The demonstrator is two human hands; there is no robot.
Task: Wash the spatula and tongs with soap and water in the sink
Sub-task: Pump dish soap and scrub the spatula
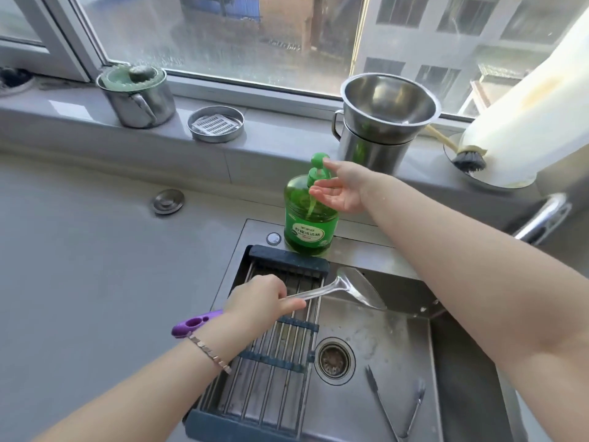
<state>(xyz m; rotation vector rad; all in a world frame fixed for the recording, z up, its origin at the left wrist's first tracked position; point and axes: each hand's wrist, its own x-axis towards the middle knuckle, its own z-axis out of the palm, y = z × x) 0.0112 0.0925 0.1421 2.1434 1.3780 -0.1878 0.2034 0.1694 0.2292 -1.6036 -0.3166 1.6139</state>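
Over the sink (398,342) rack (274,374), the left hand (258,301) grips the spatula (350,288) by its handle, blade pointing right toward the soap bottle (310,218). The right hand (341,189), nearer the bottle, thumbs the pump, its palm seemingly cupped open beneath. The tongs (395,406) lie in the basin.
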